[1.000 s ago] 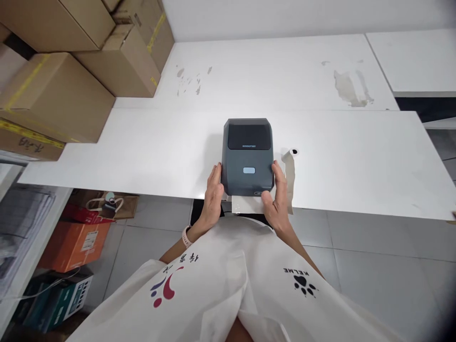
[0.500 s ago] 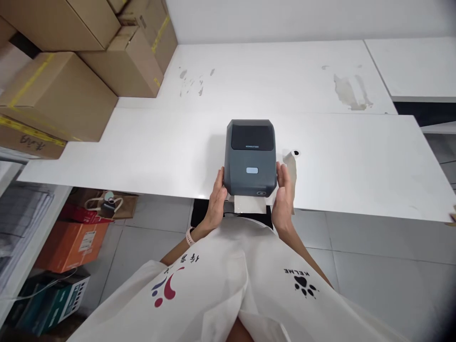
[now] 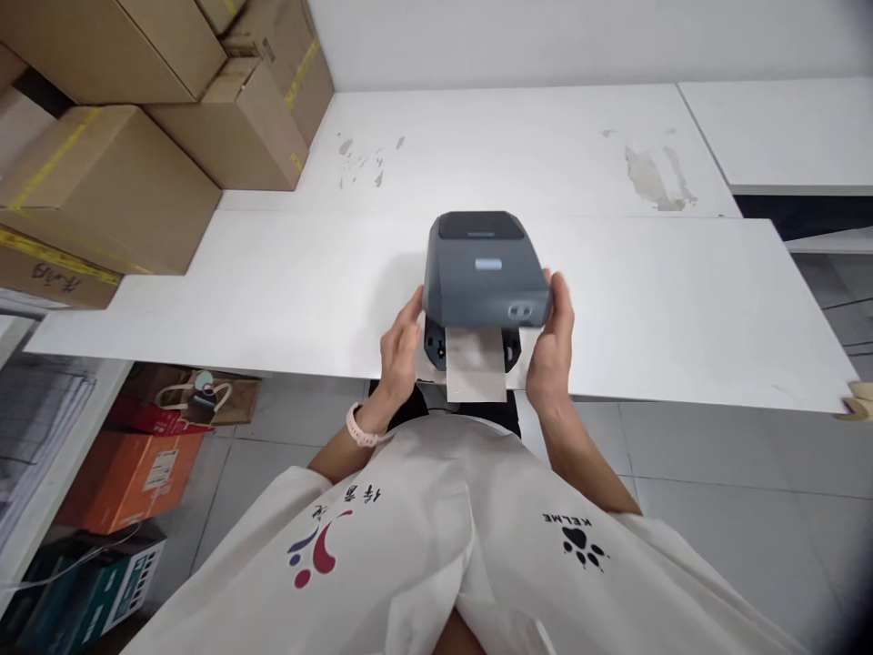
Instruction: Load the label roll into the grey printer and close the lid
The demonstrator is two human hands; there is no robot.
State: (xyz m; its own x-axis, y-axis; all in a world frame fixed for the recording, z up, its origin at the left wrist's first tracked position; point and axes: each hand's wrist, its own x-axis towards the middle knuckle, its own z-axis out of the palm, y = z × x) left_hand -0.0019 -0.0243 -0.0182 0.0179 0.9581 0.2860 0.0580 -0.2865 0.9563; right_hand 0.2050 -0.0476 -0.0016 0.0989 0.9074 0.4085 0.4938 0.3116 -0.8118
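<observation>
A dark grey label printer (image 3: 486,268) stands near the front edge of the white table (image 3: 273,291). Its lid is swung up at the front, showing the black base underneath. A strip of pale label paper (image 3: 476,368) comes out of the opening and hangs over the table edge. My left hand (image 3: 400,350) presses against the printer's left side, fingers curled on the lid's lower edge. My right hand (image 3: 552,341) grips the lid's right side, fingers wrapped on it. A pink watch sits on my left wrist.
Stacked cardboard boxes (image 3: 136,118) fill the back left of the table. Under the table at the left lie an orange box (image 3: 129,464), a teal box (image 3: 102,582) and a bag (image 3: 201,396). A second white table (image 3: 784,127) stands at the back right. My white shirt covers the bottom of the view.
The printer's lid has risen at the front, both hands lifting it from the sides. The black base and more label paper now show. The small paper roll at the right is hidden.
</observation>
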